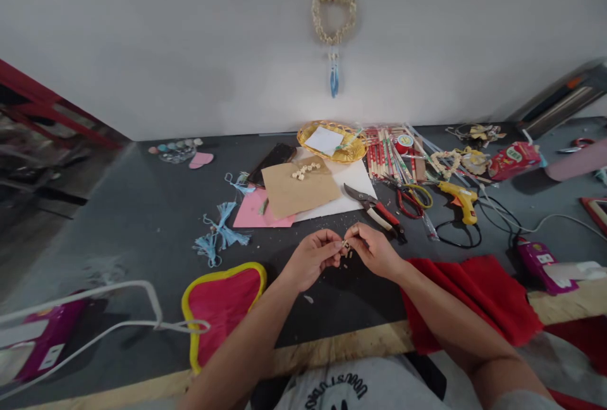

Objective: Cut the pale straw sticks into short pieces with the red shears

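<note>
Both hands pinch a small pale piece [346, 246] above the dark tabletop [142, 220].
The left hand [310, 259] and right hand [375, 249] meet, each grip clamped on the piece, near the pruning shears [375, 209] and a red cloth [474, 299].

Reaching in bare-armed over the near edge of the worktop [142, 220], forearms angled inward to meet just short of its middle. Left grip [310, 259] curled, palm turned inward, thumb and forefinger pinched shut. Right grip [375, 249] knuckles-up, pinched likewise, fingertips [353, 233] touching the left's.
</note>
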`<state>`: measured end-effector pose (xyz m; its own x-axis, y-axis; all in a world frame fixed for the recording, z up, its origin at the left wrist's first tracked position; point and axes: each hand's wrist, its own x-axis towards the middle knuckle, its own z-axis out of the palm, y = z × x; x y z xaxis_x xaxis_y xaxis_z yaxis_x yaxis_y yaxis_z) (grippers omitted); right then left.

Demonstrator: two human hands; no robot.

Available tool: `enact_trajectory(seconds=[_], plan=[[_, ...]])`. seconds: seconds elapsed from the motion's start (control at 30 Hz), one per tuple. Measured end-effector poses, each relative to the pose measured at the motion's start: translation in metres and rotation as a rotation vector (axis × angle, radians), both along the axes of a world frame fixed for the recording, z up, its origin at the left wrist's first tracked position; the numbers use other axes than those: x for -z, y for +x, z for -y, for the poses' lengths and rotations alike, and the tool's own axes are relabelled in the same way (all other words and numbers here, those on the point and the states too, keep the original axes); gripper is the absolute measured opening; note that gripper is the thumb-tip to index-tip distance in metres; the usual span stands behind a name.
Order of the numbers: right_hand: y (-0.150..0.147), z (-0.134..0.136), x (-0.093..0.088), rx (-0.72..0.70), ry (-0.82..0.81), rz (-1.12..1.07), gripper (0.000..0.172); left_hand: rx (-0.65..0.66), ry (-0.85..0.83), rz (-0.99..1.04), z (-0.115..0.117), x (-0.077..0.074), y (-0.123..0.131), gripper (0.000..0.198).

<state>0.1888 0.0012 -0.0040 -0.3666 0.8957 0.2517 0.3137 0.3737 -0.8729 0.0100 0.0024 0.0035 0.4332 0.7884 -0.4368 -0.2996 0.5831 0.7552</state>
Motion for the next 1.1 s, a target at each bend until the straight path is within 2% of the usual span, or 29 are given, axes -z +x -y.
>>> enact_trajectory(seconds=[0.1, 0.23, 0.33, 0.5, 0.77, 0.9, 1.1], plan=[[-0.0006, 0.0015, -0.0004, 0.008, -0.027, -0.018, 0.012, -0.008, 0.001, -0.002, -0.0002, -0.0002, -0.0002, 0.028], [-0.0011, 0.0032, 0.0019, -0.001, -0.146, -0.131, 0.011, -0.062, 0.012, -0.020, -0.0011, -0.0015, -0.0005, 0.030], [-0.0008, 0.0027, 0.0054, -0.005, -0.210, -0.168, 0.012, -0.091, 0.098, -0.100, -0.0013, -0.0024, -0.0005, 0.027], [0.0004, 0.0002, 0.0071, 0.003, -0.244, -0.137, 0.015, -0.045, 0.324, -0.340, -0.0005, -0.0038, -0.0009, 0.016], [-0.0008, -0.0005, 0.0060, -0.013, -0.228, -0.081, 0.012, 0.008, 0.410, -0.488, 0.0006, -0.0023, 0.0009, 0.012], [-0.0020, 0.0001, 0.0032, 0.007, -0.200, -0.068, 0.010, 0.002, 0.412, -0.494, 0.0019, -0.0036, 0.0022, 0.013], [-0.0005, -0.0001, 0.0025, 0.061, -0.237, -0.132, 0.013, 0.028, 0.384, -0.346, 0.0014, -0.0026, -0.0005, 0.023]])
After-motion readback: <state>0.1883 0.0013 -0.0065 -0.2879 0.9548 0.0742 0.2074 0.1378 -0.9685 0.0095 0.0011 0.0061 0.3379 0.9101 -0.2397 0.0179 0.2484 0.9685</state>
